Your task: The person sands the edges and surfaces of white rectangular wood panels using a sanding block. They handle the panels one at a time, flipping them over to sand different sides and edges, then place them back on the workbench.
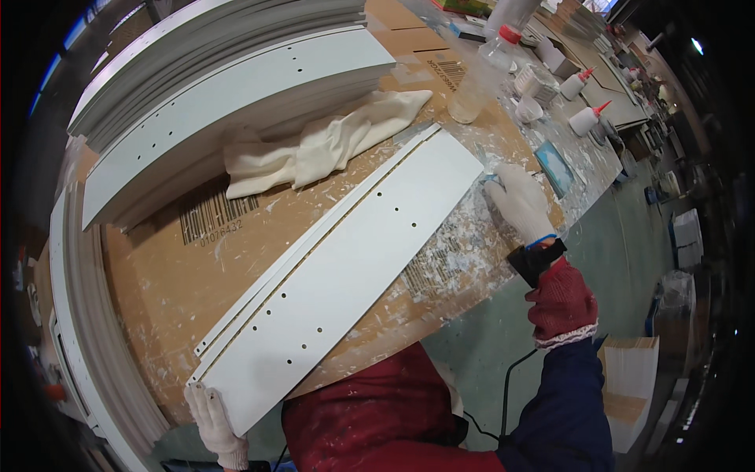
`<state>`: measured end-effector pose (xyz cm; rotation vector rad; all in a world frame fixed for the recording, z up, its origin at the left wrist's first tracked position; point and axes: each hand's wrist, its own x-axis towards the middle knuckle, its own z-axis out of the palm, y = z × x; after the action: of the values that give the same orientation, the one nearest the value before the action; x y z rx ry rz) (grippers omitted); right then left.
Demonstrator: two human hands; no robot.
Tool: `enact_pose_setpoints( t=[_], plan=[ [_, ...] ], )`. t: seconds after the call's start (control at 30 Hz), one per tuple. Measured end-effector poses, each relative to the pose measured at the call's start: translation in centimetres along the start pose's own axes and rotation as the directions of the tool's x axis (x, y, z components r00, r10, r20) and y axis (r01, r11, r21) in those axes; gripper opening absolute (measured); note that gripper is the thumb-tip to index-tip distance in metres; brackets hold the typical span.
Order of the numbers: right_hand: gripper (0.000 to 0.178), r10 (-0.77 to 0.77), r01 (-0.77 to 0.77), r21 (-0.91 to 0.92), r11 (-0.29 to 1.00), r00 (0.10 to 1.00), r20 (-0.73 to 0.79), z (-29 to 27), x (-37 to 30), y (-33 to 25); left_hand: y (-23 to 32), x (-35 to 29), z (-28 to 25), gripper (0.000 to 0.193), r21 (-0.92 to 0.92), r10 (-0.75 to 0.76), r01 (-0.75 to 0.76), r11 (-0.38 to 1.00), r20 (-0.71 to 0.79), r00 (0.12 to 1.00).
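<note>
A long white board (346,275) with small drilled holes and a groove along one side lies diagonally across the cardboard-covered table. My left hand (211,425), in a white glove, grips its near left end, fingers along the corner. Beside its far long edge rests a narrower white strip (267,288). Past the board's upper right end is my right hand (521,203), also gloved, with its fingers closed. Something small and bluish shows at those fingertips, too hidden to name. A blue flat object (555,168) lies just right of that hand.
Stacks of white boards (236,93) stand at the back left, and more boards (86,315) line the left side. A crumpled cream cloth (322,149) lies before them. A clear bottle (481,79), red-tipped white bottles (586,119) and smeared cardboard (464,228) are on the right.
</note>
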<state>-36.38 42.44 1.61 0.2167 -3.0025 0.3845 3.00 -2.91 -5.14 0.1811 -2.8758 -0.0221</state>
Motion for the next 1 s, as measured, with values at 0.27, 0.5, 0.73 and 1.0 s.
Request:
enact_pose_setpoints(
  t=[0.27,0.5,0.73,1.0],
  plan=[
    [0.033,-0.081,0.079,0.054,0.995,0.996,0.048,0.3,-0.5,-0.2,0.1,0.0,0.2,0.057,0.007,0.001,0.0,1.0,-0.025,1.0],
    [0.029,-0.013,-0.008,0.231,0.973,0.996,0.09,-1.6,-2.4,-3.0,1.0,0.4,-0.5,0.051,-0.002,-0.029,0.029,1.0,-0.008,1.0],
    [0.032,0.084,-0.091,-0.124,0.988,0.994,-0.065,0.5,-0.8,-0.7,0.7,1.0,-0.7,0.042,-0.031,-0.044,0.043,0.999,-0.039,0.998],
    [0.034,0.189,-0.176,0.807,0.564,0.979,0.081,2.3,-1.2,0.9,0.9,1.7,-0.8,0.032,-0.089,-0.084,0.072,0.993,-0.146,0.986]
  ],
)
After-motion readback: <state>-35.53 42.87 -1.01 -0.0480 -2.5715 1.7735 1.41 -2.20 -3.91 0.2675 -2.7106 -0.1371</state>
